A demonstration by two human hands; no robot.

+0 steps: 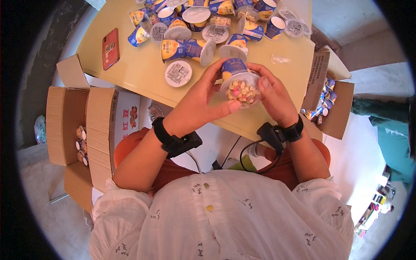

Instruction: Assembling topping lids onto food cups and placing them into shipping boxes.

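Over the table's near edge I hold a snack cup between both hands. Its blue and yellow paper part [234, 66] points away from me. A clear plastic container [242, 92] filled with pale and pink puffed pieces faces me, joined to or pressed against the paper part. My left hand [203, 102] grips the left side, thumb by the container's near rim and some fingers hidden behind the cup. My right hand [277, 94] grips the right side, thumb on the container's edge. A cup with a white printed lid [178, 73] lies left of my hands.
More blue and yellow cups [173, 50] lie heaped across the far part of the yellow table [125, 84]. A red phone [111, 49] rests at its left. Open cardboard boxes with cups inside stand on the left [100, 138] and right [340, 108]. Crumpled clear plastic [280, 59] lies at right.
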